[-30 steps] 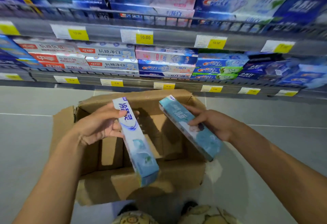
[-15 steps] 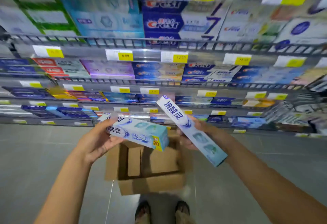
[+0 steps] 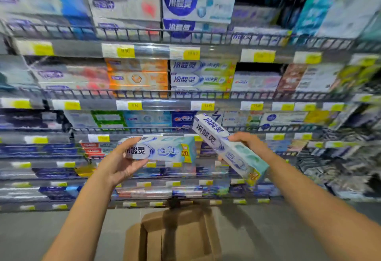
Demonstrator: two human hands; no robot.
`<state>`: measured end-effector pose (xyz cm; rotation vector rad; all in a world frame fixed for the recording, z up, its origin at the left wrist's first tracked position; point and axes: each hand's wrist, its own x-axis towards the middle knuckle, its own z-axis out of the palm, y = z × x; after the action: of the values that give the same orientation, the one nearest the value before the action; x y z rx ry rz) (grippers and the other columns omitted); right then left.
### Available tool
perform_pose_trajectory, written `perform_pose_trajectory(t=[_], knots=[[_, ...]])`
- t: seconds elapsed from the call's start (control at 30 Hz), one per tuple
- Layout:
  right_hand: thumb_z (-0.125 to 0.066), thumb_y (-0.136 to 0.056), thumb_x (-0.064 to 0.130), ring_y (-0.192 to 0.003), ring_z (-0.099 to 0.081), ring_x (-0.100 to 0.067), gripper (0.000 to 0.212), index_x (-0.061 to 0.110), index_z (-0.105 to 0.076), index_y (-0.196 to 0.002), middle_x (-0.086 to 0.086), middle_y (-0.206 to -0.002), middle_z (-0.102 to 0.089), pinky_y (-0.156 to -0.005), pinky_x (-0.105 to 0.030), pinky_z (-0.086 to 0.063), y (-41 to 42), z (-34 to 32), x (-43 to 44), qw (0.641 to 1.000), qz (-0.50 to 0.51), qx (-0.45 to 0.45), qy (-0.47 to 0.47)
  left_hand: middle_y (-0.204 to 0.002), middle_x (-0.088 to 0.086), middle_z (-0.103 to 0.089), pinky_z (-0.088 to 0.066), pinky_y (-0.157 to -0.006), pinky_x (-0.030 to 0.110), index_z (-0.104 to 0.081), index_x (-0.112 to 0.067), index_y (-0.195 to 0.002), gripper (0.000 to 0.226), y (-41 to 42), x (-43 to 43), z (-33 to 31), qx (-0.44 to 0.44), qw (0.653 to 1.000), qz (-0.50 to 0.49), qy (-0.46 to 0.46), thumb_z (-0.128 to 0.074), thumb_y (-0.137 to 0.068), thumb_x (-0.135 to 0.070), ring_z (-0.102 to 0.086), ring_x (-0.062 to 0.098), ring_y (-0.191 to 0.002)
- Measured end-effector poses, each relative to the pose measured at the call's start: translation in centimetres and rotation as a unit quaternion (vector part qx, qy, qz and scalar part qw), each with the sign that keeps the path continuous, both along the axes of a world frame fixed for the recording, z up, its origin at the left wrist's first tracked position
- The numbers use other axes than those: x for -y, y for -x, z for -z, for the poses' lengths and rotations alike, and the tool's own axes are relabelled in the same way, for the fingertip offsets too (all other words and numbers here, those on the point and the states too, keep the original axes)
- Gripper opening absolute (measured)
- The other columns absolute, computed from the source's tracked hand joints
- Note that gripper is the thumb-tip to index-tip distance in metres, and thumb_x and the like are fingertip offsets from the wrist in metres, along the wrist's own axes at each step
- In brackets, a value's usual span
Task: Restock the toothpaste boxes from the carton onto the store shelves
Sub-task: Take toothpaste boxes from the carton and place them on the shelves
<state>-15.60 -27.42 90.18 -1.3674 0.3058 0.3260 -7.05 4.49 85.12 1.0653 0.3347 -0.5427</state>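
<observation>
My left hand [image 3: 121,161] grips a pale blue and white toothpaste box [image 3: 165,150] by its left end, held level in front of the shelves. My right hand [image 3: 247,145] grips a second, matching toothpaste box [image 3: 218,141] around its middle, tilted with one end up-left and the other down-right. Both boxes hang at mid height before the store shelves [image 3: 185,97]. The brown carton [image 3: 175,238] stands open on the floor below, between my forearms; what it holds is not visible.
Several wire-fronted shelf tiers packed with toothpaste boxes fill the view, with yellow price tags [image 3: 125,51] along each rail. Similar blue-labelled boxes [image 3: 198,6] sit on the upper tier. Grey floor [image 3: 41,236] lies around the carton. The picture is blurred.
Both hands have risen with their boxes from the carton to shelf height. The view has tilted upward, so higher shelves show and the carton sits lower in the frame.
</observation>
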Motion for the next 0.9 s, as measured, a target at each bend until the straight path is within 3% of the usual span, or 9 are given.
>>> perform_pose_trajectory(t=[0.1, 0.17, 0.23, 0.3, 0.4, 0.57, 0.67, 0.73, 0.9], knots=[[-0.072, -0.068, 0.019, -0.052, -0.067, -0.019, 0.014, 0.011, -0.072, -0.079, -0.009, -0.064, -0.071, -0.052, -0.036, -0.055, 1.0, -2.2, -0.8, 0.999, -0.027, 0.043, -0.004, -0.104, 0.014, -0.063, -0.057, -0.051, 0.031, -0.061, -0.013, -0.094, 0.017, 0.3, 0.1, -1.4, 0.005, 1.000, 0.000, 0.026, -0.066, -0.080, -0.021, -0.071, 0.027, -0.078], [-0.083, -0.061, 0.033, -0.057, -0.069, -0.017, 0.042, 0.012, -0.070, -0.095, -0.007, -0.070, -0.073, -0.056, -0.036, -0.056, 1.5, -3.0, -1.3, 0.998, -0.057, 0.032, 0.009, -0.103, 0.013, -0.062, -0.057, -0.051, 0.031, -0.061, -0.013, -0.094, 0.013, 0.5, 0.3, -2.3, 0.011, 0.999, 0.000, 0.030, -0.064, -0.084, -0.021, -0.066, 0.027, -0.087], [-0.093, -0.035, 0.041, -0.061, -0.069, -0.020, 0.075, 0.009, -0.069, -0.098, -0.010, -0.076, -0.073, -0.055, -0.030, -0.056, 1.5, -3.7, -1.6, 0.995, -0.091, 0.026, 0.019, -0.102, 0.014, -0.062, -0.058, -0.050, 0.032, -0.061, -0.013, -0.091, 0.009, 0.8, 0.5, -3.3, 0.017, 0.999, -0.001, 0.029, -0.064, -0.086, -0.020, -0.064, 0.028, -0.089], [-0.092, -0.036, 0.036, -0.064, -0.067, -0.021, 0.083, 0.000, -0.064, -0.106, -0.009, -0.078, -0.073, -0.060, -0.030, -0.056, 1.1, -4.4, -1.5, 0.989, -0.122, 0.019, 0.078, -0.101, 0.014, -0.062, -0.058, -0.050, 0.033, -0.063, -0.014, -0.087, 0.007, 0.9, 0.8, -4.5, 0.023, 0.999, 0.001, 0.029, -0.064, -0.085, -0.020, -0.067, 0.028, -0.084], [-0.075, -0.055, 0.028, -0.065, -0.065, -0.019, 0.071, -0.009, -0.056, -0.112, -0.005, -0.076, -0.071, -0.060, -0.027, -0.053, 1.0, -6.2, -1.1, 0.980, -0.122, 0.020, 0.153, -0.102, 0.013, -0.061, -0.059, -0.053, 0.036, -0.064, -0.015, -0.088, 0.007, 0.8, 1.3, -6.5, 0.039, 0.999, 0.003, 0.035, -0.066, -0.084, -0.021, -0.065, 0.029, -0.090], [-0.069, -0.059, 0.025, -0.060, -0.065, -0.019, 0.042, 0.009, -0.063, -0.097, -0.005, -0.073, -0.071, -0.054, -0.024, -0.052, -0.1, -9.4, 2.2, 0.978, -0.089, 0.057, 0.178, -0.113, 0.015, -0.059, -0.060, -0.057, 0.038, -0.061, -0.013, -0.093, 0.016, -0.3, 2.9, -9.9, 0.071, 0.997, -0.003, 0.041, -0.069, -0.082, -0.023, -0.060, 0.031, -0.105], [-0.074, -0.053, 0.031, -0.063, -0.067, -0.021, 0.052, 0.009, -0.064, -0.100, -0.009, -0.080, -0.072, -0.056, -0.026, -0.054, -1.6, -11.3, 5.0, 0.971, -0.043, 0.086, 0.220, -0.113, 0.012, -0.060, -0.060, -0.061, 0.037, -0.062, -0.015, -0.092, 0.015, -1.4, 4.7, -11.9, 0.102, 0.994, -0.009, 0.040, -0.068, -0.082, -0.024, -0.060, 0.028, -0.104], [-0.073, -0.061, 0.029, -0.065, -0.066, -0.023, 0.056, 0.003, -0.062, -0.109, -0.014, -0.087, -0.071, -0.055, -0.026, -0.053, -2.8, -12.5, 7.1, 0.961, -0.026, 0.104, 0.256, -0.114, 0.010, -0.060, -0.060, -0.061, 0.036, -0.063, -0.016, -0.094, 0.015, -2.3, 6.3, -12.9, 0.126, 0.991, -0.016, 0.031, -0.068, -0.083, -0.025, -0.060, 0.027, -0.104], [-0.065, -0.085, 0.021, -0.066, -0.065, -0.025, 0.032, 0.004, -0.065, -0.112, -0.021, -0.097, -0.069, -0.056, -0.027, -0.050, -5.7, -16.2, 12.2, 0.922, -0.029, 0.150, 0.356, -0.114, 0.007, -0.058, -0.060, -0.063, 0.037, -0.063, -0.017, -0.096, 0.015, -4.5, 11.1, -15.0, 0.173, 0.984, -0.041, 0.014, -0.068, -0.083, -0.024, -0.058, 0.028, -0.108]])
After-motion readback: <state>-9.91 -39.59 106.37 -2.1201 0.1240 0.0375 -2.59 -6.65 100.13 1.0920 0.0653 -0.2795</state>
